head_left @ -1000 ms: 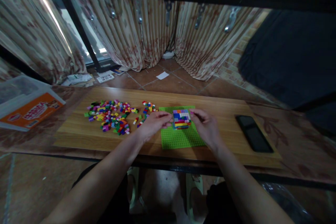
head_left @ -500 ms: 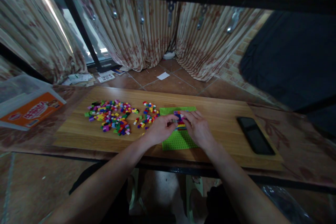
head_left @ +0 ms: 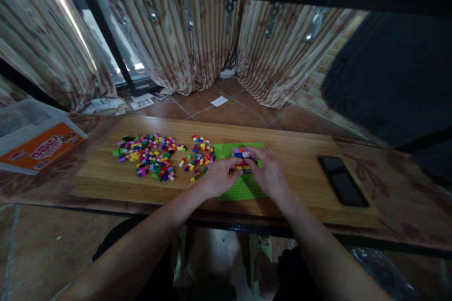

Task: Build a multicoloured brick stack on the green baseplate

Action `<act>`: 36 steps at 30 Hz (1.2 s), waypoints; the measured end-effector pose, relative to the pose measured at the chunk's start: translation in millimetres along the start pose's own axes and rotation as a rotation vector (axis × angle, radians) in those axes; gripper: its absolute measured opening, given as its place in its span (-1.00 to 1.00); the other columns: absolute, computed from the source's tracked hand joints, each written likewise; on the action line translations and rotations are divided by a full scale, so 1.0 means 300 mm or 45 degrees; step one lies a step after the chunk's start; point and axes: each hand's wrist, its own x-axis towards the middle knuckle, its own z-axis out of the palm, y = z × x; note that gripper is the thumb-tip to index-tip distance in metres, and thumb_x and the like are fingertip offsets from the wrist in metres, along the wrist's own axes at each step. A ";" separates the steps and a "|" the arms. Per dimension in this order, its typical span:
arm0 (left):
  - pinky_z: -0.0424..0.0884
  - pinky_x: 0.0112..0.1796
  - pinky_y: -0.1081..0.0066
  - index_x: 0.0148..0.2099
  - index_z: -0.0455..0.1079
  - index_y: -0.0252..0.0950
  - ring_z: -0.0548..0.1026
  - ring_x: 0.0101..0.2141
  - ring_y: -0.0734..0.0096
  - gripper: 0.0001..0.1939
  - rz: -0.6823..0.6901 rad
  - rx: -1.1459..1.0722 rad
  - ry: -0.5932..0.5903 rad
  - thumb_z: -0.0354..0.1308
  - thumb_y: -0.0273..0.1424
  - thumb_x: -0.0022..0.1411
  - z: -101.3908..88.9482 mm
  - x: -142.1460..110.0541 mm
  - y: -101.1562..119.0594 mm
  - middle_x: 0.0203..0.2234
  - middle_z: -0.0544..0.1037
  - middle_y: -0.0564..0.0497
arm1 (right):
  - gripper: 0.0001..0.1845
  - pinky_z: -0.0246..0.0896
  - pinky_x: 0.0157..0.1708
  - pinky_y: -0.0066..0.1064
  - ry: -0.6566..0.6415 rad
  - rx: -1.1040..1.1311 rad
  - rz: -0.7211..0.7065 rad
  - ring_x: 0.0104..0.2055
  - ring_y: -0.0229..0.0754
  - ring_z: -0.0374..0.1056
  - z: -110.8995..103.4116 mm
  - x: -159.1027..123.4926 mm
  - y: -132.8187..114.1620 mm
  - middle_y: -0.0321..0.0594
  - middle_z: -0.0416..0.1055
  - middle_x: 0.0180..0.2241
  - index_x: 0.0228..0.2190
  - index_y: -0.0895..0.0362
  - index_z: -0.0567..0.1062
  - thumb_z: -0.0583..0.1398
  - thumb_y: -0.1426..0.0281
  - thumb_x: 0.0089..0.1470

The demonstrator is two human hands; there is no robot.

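A green studded baseplate (head_left: 242, 192) lies on the wooden board, with a small stack of colourful toy building bricks (head_left: 241, 153) on its upper middle. Purple, white, blue, red and yellow bricks show in the stack. My left hand (head_left: 221, 178) is closed at the stack's near left side, thumb and fingers pinched against the bricks. From the right, my right hand (head_left: 269, 171) curls its fingers over the stack and grips its right side. Both hands' fingertips partly cover the bricks, so any single loose brick between them is hidden.
Left of the baseplate lie a small group of loose bricks (head_left: 200, 157) and a larger pile (head_left: 148, 153). A black phone (head_left: 342, 181) rests on the wooden board (head_left: 300, 150) at the right. A clear plastic box with an orange label (head_left: 44, 148) stands at far left.
My left hand has shifted slightly down toward the stack's near side. More of the stack's purple, white and blue top now shows. My right hand stays at the right side.
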 end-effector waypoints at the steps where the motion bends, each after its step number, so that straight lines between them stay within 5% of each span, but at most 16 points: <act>1: 0.35 -0.21 0.36 0.01 0.51 -0.22 0.49 -0.32 0.27 -0.66 0.001 0.016 -0.001 0.13 -0.43 0.19 0.000 0.001 -0.001 -0.47 0.56 0.01 | -0.73 0.34 -0.14 -0.12 0.018 0.050 0.055 -0.23 -0.05 0.41 0.001 0.000 -0.003 -0.14 0.52 -0.27 -0.11 0.05 0.53 0.17 0.38 0.13; 9: 0.32 -0.27 0.38 0.04 0.50 -0.24 0.44 -0.42 0.32 -0.65 -0.012 0.023 -0.014 0.13 -0.40 0.20 0.002 0.002 0.000 -0.50 0.54 0.02 | -0.76 0.36 -0.20 -0.19 0.103 0.229 0.310 -0.25 -0.08 0.40 0.036 0.011 -0.005 -0.15 0.49 -0.26 -0.22 0.06 0.57 0.21 0.32 0.03; 18: 0.33 -0.30 0.39 0.11 0.44 -0.27 0.43 -0.44 0.36 -0.59 -0.004 0.084 -0.037 0.11 -0.39 0.21 0.003 0.005 -0.009 -0.47 0.55 0.02 | -0.76 0.34 -0.35 -0.30 0.123 0.208 0.393 -0.43 -0.19 0.35 0.032 0.038 -0.022 -0.15 0.49 -0.33 -0.27 0.13 0.59 0.24 0.36 -0.04; 27: 0.31 -0.39 0.44 0.11 0.42 -0.35 0.41 -0.48 0.43 -0.60 -0.018 0.134 -0.061 0.08 -0.42 0.23 -0.002 0.005 -0.001 -0.46 0.55 0.01 | -0.78 0.38 -0.23 -0.22 0.070 0.258 0.333 -0.27 -0.11 0.43 0.054 0.033 -0.001 -0.12 0.48 -0.28 -0.28 0.12 0.58 0.21 0.36 0.00; 31: 0.27 -0.45 0.48 0.06 0.44 -0.37 0.38 -0.52 0.48 -0.63 -0.054 0.102 0.006 0.06 -0.37 0.25 -0.056 0.006 -0.016 -0.46 0.55 0.01 | -0.72 0.39 -0.25 -0.22 0.209 0.526 0.432 -0.31 -0.12 0.45 0.047 0.027 0.029 -0.14 0.53 -0.31 -0.27 0.14 0.58 0.21 0.24 0.03; 36: 0.33 -0.38 0.48 -0.14 0.52 -0.36 0.46 -0.44 0.43 -0.73 -0.093 0.164 0.089 0.06 -0.37 0.21 -0.204 0.008 -0.073 -0.44 0.58 0.00 | -0.67 0.39 -0.22 -0.21 0.367 0.566 0.576 -0.29 -0.07 0.49 0.006 0.030 0.042 -0.13 0.59 -0.33 -0.33 0.16 0.61 0.26 0.16 -0.02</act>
